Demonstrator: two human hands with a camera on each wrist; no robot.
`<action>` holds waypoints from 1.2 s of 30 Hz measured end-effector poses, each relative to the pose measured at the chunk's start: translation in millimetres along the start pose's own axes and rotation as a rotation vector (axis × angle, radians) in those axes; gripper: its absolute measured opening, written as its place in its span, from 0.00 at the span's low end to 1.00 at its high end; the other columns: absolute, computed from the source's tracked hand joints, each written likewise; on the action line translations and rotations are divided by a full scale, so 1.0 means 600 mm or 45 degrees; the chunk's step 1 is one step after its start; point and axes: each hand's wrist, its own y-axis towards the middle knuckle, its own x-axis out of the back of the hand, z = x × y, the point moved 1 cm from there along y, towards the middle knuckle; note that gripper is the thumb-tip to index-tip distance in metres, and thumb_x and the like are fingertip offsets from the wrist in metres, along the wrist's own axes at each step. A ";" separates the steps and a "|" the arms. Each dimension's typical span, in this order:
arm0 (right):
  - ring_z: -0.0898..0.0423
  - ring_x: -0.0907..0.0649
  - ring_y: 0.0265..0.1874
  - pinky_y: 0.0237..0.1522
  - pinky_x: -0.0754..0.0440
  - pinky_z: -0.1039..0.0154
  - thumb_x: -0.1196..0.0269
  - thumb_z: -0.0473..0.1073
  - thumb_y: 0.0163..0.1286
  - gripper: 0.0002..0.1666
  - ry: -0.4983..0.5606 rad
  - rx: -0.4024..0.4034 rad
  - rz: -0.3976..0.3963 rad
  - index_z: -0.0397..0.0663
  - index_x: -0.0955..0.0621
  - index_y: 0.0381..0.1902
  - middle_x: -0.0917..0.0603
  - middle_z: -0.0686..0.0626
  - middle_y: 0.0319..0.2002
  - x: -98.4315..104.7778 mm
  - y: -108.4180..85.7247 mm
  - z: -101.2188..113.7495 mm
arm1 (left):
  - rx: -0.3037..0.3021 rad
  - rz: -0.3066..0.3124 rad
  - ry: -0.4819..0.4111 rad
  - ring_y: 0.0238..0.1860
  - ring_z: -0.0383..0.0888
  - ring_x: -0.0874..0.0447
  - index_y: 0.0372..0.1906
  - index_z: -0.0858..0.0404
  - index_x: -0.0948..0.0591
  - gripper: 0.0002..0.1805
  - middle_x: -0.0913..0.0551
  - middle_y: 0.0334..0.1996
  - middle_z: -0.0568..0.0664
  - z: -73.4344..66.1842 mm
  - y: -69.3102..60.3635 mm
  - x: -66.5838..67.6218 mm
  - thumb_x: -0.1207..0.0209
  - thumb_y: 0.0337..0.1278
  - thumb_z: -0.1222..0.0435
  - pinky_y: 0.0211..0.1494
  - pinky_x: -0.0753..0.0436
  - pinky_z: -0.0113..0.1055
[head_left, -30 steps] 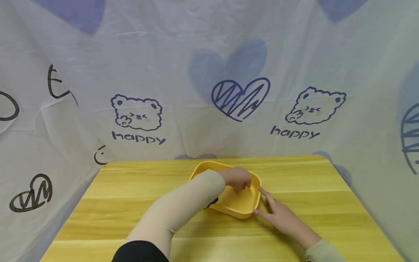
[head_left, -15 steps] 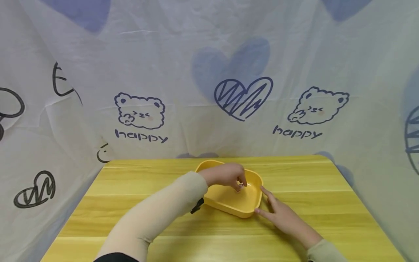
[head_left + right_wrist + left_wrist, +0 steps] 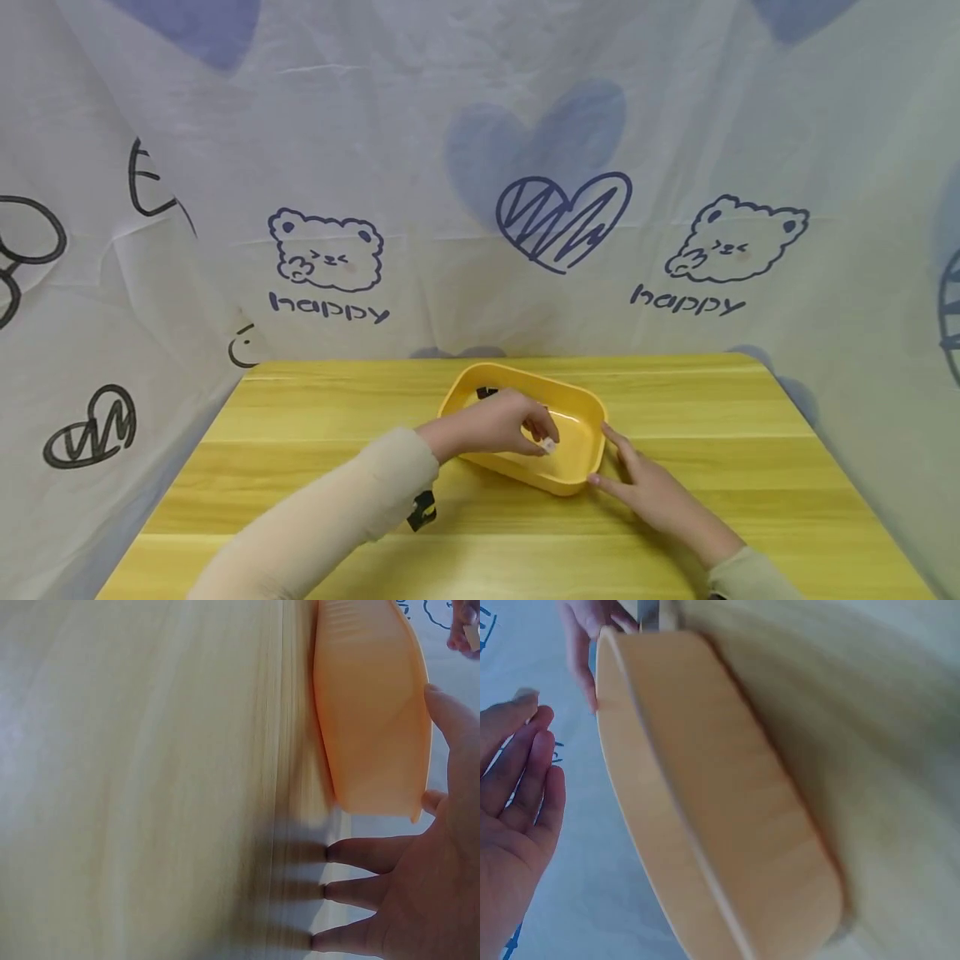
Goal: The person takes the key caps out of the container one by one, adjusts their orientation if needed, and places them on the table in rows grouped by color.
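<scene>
A yellow rectangular plastic basin [image 3: 534,483] with rounded corners stands on the table. Above its inside, my left hand [image 3: 498,423] pinches a small white cube-like piece [image 3: 549,446] between thumb and fingertips. The same white piece [image 3: 472,637] shows at the corner of the right wrist view. In the left wrist view the left hand [image 3: 521,787] is beside the basin's rim, its fingertips together; the piece is hidden there. My right hand [image 3: 656,496] touches the basin's right end with thumb and index finger. Its other fingers [image 3: 364,855] are straight and spread.
A small black thing [image 3: 486,392] shows inside the basin behind the left hand; its kind is unclear. A black device [image 3: 423,510] sits at the left wrist. The wood-grain table [image 3: 322,417] ends at a printed white cloth [image 3: 420,275] behind.
My left hand has risen from the basin's floor and drawn back leftward and nearer, with the white piece now visible in its fingers. The right hand keeps its place at the basin.
</scene>
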 end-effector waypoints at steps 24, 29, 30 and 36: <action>0.30 0.36 0.66 0.63 0.41 0.33 0.45 0.68 0.68 0.51 0.003 -0.012 0.011 0.57 0.52 0.79 0.41 0.29 0.69 0.001 -0.001 0.005 | 0.351 -0.361 -0.441 0.32 0.32 0.17 0.37 0.64 0.13 0.08 0.13 0.31 0.43 0.030 -0.121 -0.107 0.29 0.49 0.71 0.38 0.19 0.25; 0.30 0.38 0.67 0.64 0.42 0.34 0.45 0.68 0.68 0.51 0.007 -0.022 0.017 0.58 0.53 0.79 0.42 0.31 0.71 -0.001 -0.001 0.004 | 0.417 -0.318 -0.314 0.29 0.30 0.19 0.34 0.60 0.14 0.08 0.16 0.27 0.38 0.044 -0.120 -0.129 0.28 0.47 0.70 0.37 0.20 0.24; 0.31 0.38 0.67 0.64 0.42 0.34 0.45 0.69 0.68 0.51 0.007 -0.025 0.018 0.58 0.53 0.79 0.43 0.31 0.71 -0.001 -0.001 0.004 | 0.427 -0.309 -0.281 0.28 0.29 0.20 0.33 0.58 0.14 0.08 0.16 0.26 0.36 0.046 -0.120 -0.133 0.28 0.46 0.69 0.36 0.21 0.25; 0.30 0.38 0.67 0.64 0.43 0.33 0.45 0.69 0.68 0.51 0.012 -0.041 0.020 0.59 0.53 0.79 0.43 0.31 0.71 0.002 -0.003 0.006 | 0.415 -0.274 -0.120 0.25 0.28 0.25 0.28 0.53 0.16 0.08 0.21 0.22 0.32 0.052 -0.111 -0.148 0.26 0.44 0.64 0.35 0.23 0.25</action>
